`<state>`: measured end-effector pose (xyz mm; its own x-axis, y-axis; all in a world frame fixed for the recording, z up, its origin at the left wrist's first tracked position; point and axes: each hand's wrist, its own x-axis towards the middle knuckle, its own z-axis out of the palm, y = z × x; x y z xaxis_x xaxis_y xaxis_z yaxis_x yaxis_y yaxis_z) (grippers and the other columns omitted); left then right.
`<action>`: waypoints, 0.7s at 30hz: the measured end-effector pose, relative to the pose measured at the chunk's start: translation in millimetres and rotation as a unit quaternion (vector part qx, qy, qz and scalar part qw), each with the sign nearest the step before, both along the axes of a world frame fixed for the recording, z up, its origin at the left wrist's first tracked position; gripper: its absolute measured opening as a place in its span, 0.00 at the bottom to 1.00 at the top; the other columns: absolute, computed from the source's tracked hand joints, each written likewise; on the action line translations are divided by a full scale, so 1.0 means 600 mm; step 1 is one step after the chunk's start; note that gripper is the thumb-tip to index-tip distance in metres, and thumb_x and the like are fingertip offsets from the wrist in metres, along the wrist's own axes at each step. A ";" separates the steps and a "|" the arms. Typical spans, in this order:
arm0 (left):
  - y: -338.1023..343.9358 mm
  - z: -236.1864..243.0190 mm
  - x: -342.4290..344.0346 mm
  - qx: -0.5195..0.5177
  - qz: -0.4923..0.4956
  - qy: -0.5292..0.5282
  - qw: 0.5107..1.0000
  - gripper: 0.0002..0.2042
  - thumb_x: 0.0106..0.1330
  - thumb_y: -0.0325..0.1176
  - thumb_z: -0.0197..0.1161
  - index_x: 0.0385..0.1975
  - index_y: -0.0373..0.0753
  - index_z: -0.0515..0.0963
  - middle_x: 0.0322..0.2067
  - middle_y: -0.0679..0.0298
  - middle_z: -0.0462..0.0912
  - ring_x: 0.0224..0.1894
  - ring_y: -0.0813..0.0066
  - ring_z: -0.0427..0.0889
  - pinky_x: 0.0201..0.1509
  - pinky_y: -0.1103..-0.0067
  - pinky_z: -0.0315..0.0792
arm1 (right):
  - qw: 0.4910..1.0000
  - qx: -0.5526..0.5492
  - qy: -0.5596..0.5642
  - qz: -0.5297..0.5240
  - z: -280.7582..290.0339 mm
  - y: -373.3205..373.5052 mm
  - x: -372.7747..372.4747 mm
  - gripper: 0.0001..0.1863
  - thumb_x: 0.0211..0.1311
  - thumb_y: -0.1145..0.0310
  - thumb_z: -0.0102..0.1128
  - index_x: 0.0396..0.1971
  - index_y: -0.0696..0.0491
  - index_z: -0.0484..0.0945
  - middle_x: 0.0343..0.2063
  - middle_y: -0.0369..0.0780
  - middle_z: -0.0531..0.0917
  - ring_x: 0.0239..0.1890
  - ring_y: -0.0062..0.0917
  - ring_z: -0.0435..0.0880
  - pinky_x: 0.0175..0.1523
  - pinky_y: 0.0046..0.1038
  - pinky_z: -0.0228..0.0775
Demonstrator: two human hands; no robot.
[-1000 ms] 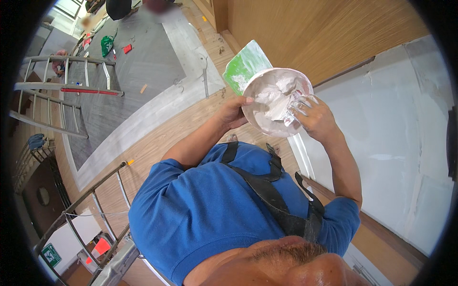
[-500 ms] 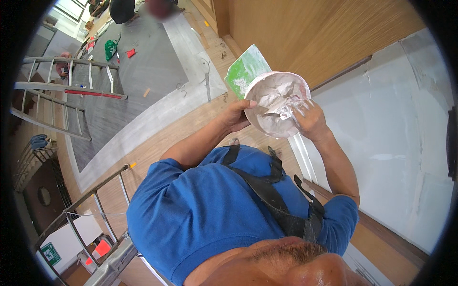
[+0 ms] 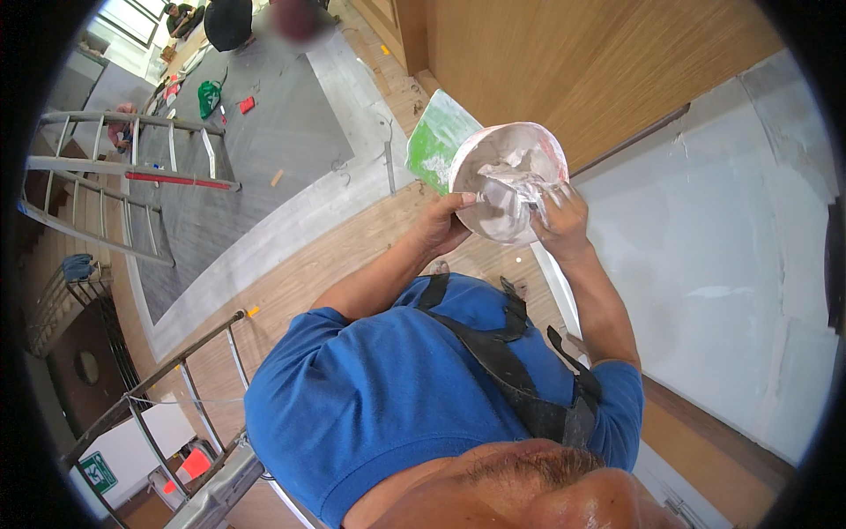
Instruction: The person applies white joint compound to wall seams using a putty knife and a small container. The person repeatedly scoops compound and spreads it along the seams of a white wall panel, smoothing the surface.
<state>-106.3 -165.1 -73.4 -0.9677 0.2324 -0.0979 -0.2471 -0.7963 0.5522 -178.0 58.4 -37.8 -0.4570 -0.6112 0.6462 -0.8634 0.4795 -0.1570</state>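
Note:
My left hand [image 3: 447, 225] grips the near-left side of a round white bucket [image 3: 462, 167], its thumb over the rim. Pale, thick putty [image 3: 522, 164] lies inside and coats the bucket's walls. My right hand [image 3: 564, 219] is at the right rim, smeared with putty. Its fingers are closed on a putty knife [image 3: 530, 202] that reaches into the bucket and is largely hidden by putty and fingers. A flat green plastering board [image 3: 425, 152], streaked white, sticks out behind the bucket's left side; what holds it is hidden.
Wood panelling [image 3: 599, 62] and a whitish wall [image 3: 705, 238] rise close on my right. To the left stands a metal ladder [image 3: 132, 167]; a metal rail [image 3: 189, 353] is near my left side. Other people [image 3: 182, 19] are at the far left, near a green bag [image 3: 210, 99].
The bucket has shifted slightly left and up with both hands. My right hand has moved the putty knife within it, and the putty is now heaped toward the far side.

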 end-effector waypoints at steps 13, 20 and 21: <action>0.009 0.002 -0.005 0.121 0.016 -0.025 0.992 0.34 0.61 0.39 0.65 0.66 0.36 0.62 0.59 0.55 0.74 0.61 0.58 0.74 0.69 0.58 0.65 | 0.994 -0.030 0.080 -0.069 0.059 -0.003 0.043 0.22 0.37 0.76 0.66 0.40 0.60 0.84 0.39 0.46 0.85 0.42 0.41 0.85 0.45 0.38 0.79; 0.006 0.002 -0.017 0.158 -0.012 -0.026 0.987 0.35 0.60 0.40 0.66 0.66 0.36 0.62 0.60 0.54 0.74 0.62 0.57 0.73 0.69 0.55 0.65 | 0.977 -0.175 0.078 -0.096 0.086 0.032 0.078 0.18 0.44 0.80 0.65 0.40 0.59 0.83 0.40 0.46 0.86 0.43 0.41 0.86 0.47 0.36 0.79; 0.003 0.005 -0.015 0.165 -0.021 -0.031 0.986 0.35 0.59 0.40 0.67 0.66 0.37 0.62 0.61 0.53 0.73 0.63 0.56 0.73 0.69 0.55 0.65 | 0.970 -0.205 0.068 -0.114 0.086 0.035 0.087 0.16 0.47 0.81 0.63 0.40 0.60 0.83 0.40 0.47 0.86 0.43 0.41 0.86 0.47 0.36 0.80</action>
<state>-115.1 -163.2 -70.6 -0.9509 0.3017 -0.0696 -0.3094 -0.9179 0.2485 -125.7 79.2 13.7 -0.4445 -0.1821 0.8771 -0.7678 0.5818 -0.2684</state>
